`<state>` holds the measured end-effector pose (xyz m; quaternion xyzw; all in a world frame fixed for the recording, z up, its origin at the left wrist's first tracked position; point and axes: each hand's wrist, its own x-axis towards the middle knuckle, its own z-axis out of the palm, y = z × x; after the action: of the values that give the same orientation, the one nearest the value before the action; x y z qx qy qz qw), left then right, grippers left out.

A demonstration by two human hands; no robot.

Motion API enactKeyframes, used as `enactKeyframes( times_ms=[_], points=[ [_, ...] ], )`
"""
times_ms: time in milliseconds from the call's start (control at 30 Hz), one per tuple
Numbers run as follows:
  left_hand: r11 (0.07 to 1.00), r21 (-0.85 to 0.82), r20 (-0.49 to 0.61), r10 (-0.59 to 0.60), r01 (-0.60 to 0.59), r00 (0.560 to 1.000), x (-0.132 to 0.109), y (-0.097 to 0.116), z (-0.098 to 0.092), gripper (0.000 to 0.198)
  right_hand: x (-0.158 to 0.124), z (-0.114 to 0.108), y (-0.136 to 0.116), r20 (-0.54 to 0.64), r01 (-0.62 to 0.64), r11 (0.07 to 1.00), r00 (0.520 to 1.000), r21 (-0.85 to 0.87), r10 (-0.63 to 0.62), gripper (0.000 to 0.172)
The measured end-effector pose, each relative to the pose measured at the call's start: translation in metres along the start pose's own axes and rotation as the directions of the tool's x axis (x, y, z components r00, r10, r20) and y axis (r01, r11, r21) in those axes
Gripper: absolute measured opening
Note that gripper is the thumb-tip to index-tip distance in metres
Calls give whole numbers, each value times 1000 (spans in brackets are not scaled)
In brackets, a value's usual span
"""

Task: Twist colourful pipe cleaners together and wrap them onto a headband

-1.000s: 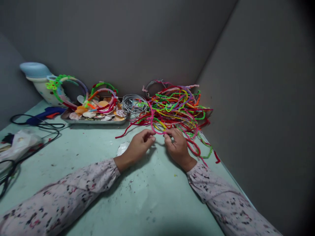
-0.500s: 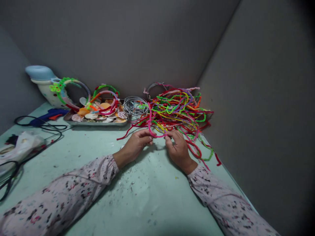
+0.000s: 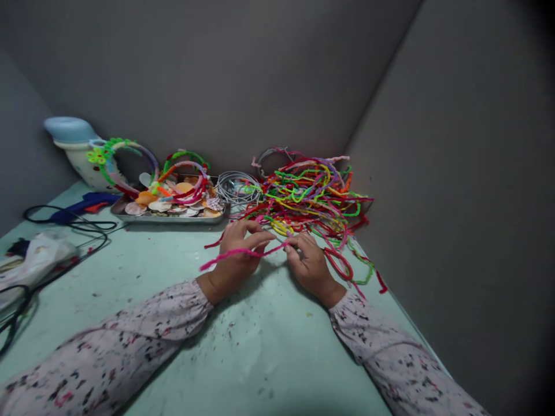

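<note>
A bright pink pipe cleaner [image 3: 236, 252] stretches between my hands, its loose end hanging left near my left wrist. The thumb and fingers of my right hand [image 3: 310, 266] pinch its right end, where a short piece of thin grey wire [image 3: 280, 238] also shows. My left hand [image 3: 236, 254] is behind the strand, which crosses in front of its thumb. Its forefinger reaches toward the grey wire, with a gap between finger and thumb. Close beyond both hands lies a tangled heap of coloured pipe cleaners [image 3: 312, 188].
A metal tray [image 3: 173, 219] of shells and discs stands at the back, with fuzzy decorated hoops [image 3: 130, 144] on and beside it. Coiled grey wire [image 3: 237, 188] lies beside it. A blue-lidded container [image 3: 71, 144], black cable [image 3: 87, 225] and plastic bag [image 3: 45, 257] are left. Walls enclose the table.
The pink pipe cleaner's loose end has swung from pointing up to lying leftward across my left hand. My left hand has loosened its pinch; the right still grips.
</note>
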<state>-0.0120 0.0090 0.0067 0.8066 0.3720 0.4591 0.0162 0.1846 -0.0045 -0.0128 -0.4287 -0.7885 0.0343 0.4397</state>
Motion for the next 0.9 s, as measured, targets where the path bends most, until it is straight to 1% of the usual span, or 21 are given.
enactKeyframes(
  times_ms=[67, 133, 267, 433, 600, 733, 900],
  points=[
    [993, 105, -42, 59, -54, 997, 1, 1, -2, 15, 0, -1, -1, 22, 22, 1000, 999, 20, -23, 11],
    [983, 142, -55, 121, -113, 991, 1, 0, -2, 14, -1, -1, -2, 42, 35, 999, 998, 33, -36, 10],
    [967, 132, 10, 217, -216, 976, 3, -4, 0, 10, -1, -1, -2, 76, 47, 997, 996, 55, -51, 11],
    [952, 115, 35, 281, -283, 959, 4, -9, 5, 7, -1, -1, -1, 113, 51, 995, 992, 81, -60, 10],
    [949, 124, 72, 283, -290, 956, 3, -9, 8, 9, -2, -1, 0, 127, 45, 996, 990, 83, -55, 11],
    [950, 131, 69, 275, -282, 959, 2, -9, 7, 8, -2, 0, 0, 133, 47, 996, 989, 82, -57, 12],
    [958, 108, 84, 259, -267, 962, 1, -10, 7, 8, -1, 0, -1, 104, 82, 992, 990, 96, -92, 11]
  ],
)
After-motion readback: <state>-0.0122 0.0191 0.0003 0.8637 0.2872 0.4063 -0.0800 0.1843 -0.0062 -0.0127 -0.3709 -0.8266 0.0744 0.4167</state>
